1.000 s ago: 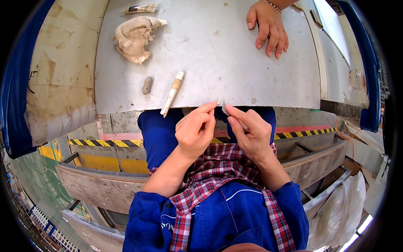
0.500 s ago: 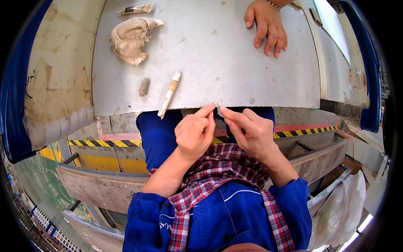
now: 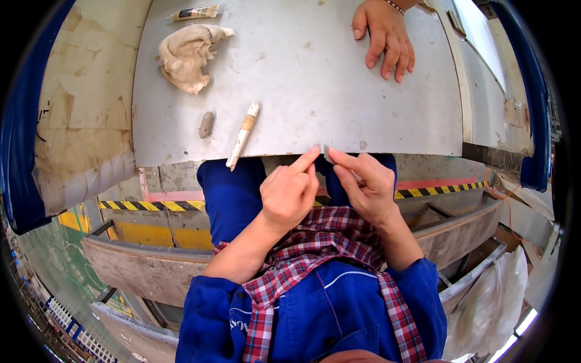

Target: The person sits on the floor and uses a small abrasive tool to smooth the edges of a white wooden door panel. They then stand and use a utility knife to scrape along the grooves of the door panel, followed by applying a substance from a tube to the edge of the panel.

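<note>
- One small grey piece (image 3: 327,155) sits mid-frame by the edge of the counter (image 3: 302,91), long axis seemingly running up the frame.
- Right hand (image 3: 370,186), nearer: grip apparently pinching it from the right.
- Left hand (image 3: 289,195): index fingertip just left; grip unclear.

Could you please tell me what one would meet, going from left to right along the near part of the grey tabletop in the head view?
Small grey lump, white stick with a tan band, the person's left hand, the person's right hand.
</note>
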A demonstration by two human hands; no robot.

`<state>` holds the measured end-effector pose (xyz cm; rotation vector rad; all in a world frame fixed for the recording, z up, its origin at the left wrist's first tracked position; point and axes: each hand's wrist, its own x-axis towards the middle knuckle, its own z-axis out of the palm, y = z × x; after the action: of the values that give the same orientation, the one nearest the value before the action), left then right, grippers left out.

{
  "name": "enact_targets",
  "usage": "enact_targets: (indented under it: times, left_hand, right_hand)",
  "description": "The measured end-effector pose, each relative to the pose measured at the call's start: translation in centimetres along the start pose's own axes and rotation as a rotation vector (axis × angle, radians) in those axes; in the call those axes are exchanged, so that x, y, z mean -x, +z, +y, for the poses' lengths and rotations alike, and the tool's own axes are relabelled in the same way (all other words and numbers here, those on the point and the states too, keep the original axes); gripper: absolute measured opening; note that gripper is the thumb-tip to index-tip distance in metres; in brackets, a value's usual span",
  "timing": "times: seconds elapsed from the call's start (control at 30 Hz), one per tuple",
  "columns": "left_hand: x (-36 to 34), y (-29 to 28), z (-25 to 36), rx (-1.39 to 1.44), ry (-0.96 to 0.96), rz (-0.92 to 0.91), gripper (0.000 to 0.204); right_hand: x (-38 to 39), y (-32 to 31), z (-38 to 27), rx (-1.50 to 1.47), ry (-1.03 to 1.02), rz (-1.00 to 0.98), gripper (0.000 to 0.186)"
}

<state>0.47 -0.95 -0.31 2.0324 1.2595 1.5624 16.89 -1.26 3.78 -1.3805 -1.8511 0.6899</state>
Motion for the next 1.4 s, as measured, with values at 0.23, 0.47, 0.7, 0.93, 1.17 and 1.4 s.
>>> enact_targets:
  times: [0.23, 0.47, 0.7, 0.93, 1.17, 1.4]
  left_hand:
    - [0.3, -0.4, -0.4, 0.083, -0.167, 0.119, 0.027]
    - [0.5, -0.2, -0.2, 0.064, -0.169, 0.099, 0.028]
    - [0.4, -0.2, -0.2, 0.019, -0.086, 0.066, 0.028]
    - [0.6, 0.3, 0.6, 0.055, -0.158, 0.054, 0.029]
    - [0.5, 0.8, 0.6, 0.136, -0.167, 0.045, 0.029]
    - [0.5, -0.3, 0.7, 0.325, -0.393, 0.13, 0.028]
  right_hand:
    - [-0.4, 0.4, -0.4, 0.194, -0.085, -0.037, 0.035]
    - [-1.2, -0.4, -1.1, 0.35, -0.135, -0.134, 0.035]
    - [-0.8, -0.5, 0.0, 0.353, -0.167, -0.124, 0.031]
    - [-0.6, -1.0, 1.1, -0.058, -0.104, -0.069, 0.034]
    - [0.0, -0.2, 1.2, -0.087, -0.052, -0.017, 0.033]
    - [-0.4, 0.4, 0.8, 0.044, -0.093, -0.037, 0.036]
